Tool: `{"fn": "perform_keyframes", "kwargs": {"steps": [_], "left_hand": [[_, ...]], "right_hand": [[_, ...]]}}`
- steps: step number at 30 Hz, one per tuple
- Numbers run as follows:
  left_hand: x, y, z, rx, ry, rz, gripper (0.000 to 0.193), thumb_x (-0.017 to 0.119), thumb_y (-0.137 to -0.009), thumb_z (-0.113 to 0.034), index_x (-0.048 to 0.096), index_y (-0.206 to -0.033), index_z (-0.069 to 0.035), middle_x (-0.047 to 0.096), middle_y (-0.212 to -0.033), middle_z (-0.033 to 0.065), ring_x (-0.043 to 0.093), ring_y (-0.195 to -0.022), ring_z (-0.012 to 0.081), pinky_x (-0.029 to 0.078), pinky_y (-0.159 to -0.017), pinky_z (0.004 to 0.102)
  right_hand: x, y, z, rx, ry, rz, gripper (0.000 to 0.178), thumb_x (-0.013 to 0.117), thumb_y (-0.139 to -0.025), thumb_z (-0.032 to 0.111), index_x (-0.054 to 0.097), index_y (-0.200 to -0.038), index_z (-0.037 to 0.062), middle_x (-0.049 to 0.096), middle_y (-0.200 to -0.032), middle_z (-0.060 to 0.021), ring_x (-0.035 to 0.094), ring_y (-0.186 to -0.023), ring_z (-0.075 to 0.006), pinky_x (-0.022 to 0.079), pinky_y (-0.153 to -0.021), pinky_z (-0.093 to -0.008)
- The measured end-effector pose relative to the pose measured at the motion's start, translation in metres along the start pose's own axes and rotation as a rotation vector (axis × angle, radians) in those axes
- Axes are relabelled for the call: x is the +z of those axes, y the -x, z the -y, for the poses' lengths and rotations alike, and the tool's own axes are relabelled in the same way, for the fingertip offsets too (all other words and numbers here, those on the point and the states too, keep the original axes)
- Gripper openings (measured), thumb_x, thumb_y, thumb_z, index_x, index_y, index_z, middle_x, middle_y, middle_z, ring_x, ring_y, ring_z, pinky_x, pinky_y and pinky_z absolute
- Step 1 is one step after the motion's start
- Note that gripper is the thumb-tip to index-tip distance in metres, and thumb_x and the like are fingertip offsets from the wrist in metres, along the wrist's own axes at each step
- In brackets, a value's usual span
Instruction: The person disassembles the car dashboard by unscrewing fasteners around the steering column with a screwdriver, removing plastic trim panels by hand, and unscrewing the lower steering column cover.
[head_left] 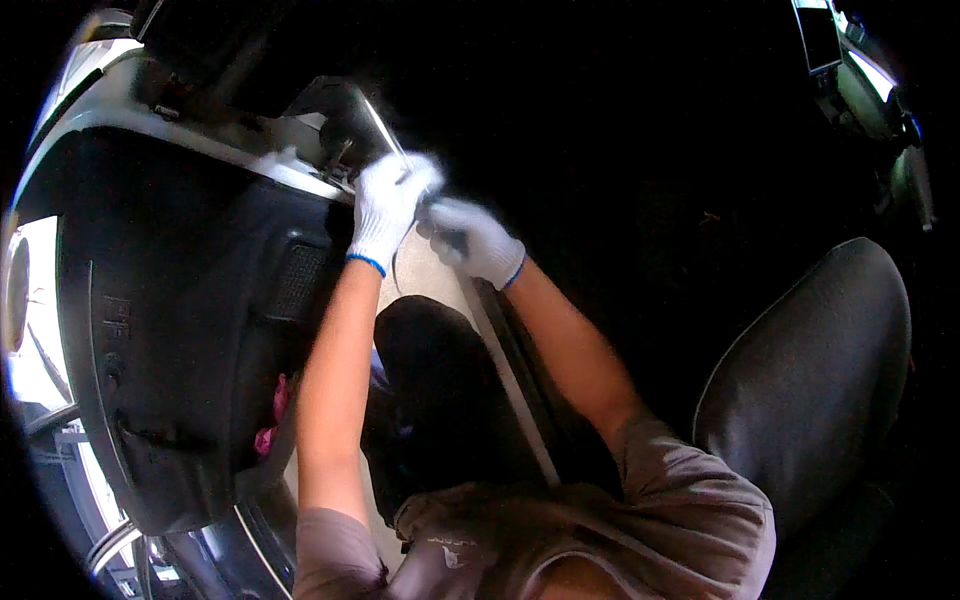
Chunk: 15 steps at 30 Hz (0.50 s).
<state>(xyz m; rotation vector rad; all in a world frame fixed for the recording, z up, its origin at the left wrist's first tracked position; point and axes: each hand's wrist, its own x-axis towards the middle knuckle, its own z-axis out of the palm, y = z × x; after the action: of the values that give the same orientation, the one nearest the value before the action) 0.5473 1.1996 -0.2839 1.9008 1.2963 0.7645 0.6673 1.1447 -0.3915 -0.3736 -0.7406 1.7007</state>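
My left hand (388, 208), in a white knit glove with a blue cuff, is closed at the front edge of a car's door opening. A thin bright strip (383, 128) runs down to its fingers; whether they hold it I cannot tell. Just to the right, my right hand (478, 243) wears a matching glove, its fingers curled in and smeared by motion. Something dark shows between the two hands, too blurred to name. Below them lies the pale door sill (425, 270).
An open car door (190, 300) with a black inner panel stands on the left, a pink item (268, 438) in its pocket. A dark seat (810, 370) is at the right. My dark-clothed leg (430, 370) is below my hands. The car's interior is in deep shadow.
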Motion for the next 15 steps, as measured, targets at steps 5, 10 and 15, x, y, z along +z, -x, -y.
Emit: {"fn": "perform_keyframes", "kwargs": {"steps": [5, 10, 15], "left_hand": [[0.011, -0.007, 0.003, -0.004, 0.123, -0.073, 0.027, 0.062, -0.101, -0.019, 0.067, -0.115, 0.005, 0.075, -0.099, 0.0144, 0.071, -0.087, 0.0179, 0.058, -0.079, 0.0304], [0.029, 0.015, 0.014, 0.029, -0.152, -0.161, 0.032, 0.070, -0.096, -0.027, 0.071, -0.110, 0.002, 0.075, -0.099, 0.0096, 0.067, -0.084, 0.0129, 0.053, -0.077, 0.0287], [0.036, 0.028, -0.012, 0.008, -0.514, -0.099, 0.036, 0.074, -0.090, -0.035, 0.074, -0.104, -0.002, 0.074, -0.083, 0.0141, 0.070, -0.074, 0.0201, 0.053, -0.070, 0.0326]], "right_hand": [[-0.005, -0.008, -0.014, -0.347, 0.600, 0.009, 0.027, 0.069, -0.095, 0.031, 0.064, -0.095, 0.0038, 0.066, -0.073, -0.0096, 0.062, -0.059, -0.0164, 0.047, -0.049, -0.0297], [0.016, -0.017, -0.031, -0.342, 0.815, -0.570, 0.041, 0.075, -0.084, 0.036, 0.064, -0.102, 0.0004, 0.069, -0.095, -0.0270, 0.069, -0.092, -0.0411, 0.054, -0.078, -0.0457], [-0.012, -0.015, -0.023, -0.292, 0.798, -0.468, 0.037, 0.079, -0.083, 0.032, 0.065, -0.100, 0.0012, 0.072, -0.091, -0.0145, 0.070, -0.082, -0.0257, 0.054, -0.073, -0.0381]]}}
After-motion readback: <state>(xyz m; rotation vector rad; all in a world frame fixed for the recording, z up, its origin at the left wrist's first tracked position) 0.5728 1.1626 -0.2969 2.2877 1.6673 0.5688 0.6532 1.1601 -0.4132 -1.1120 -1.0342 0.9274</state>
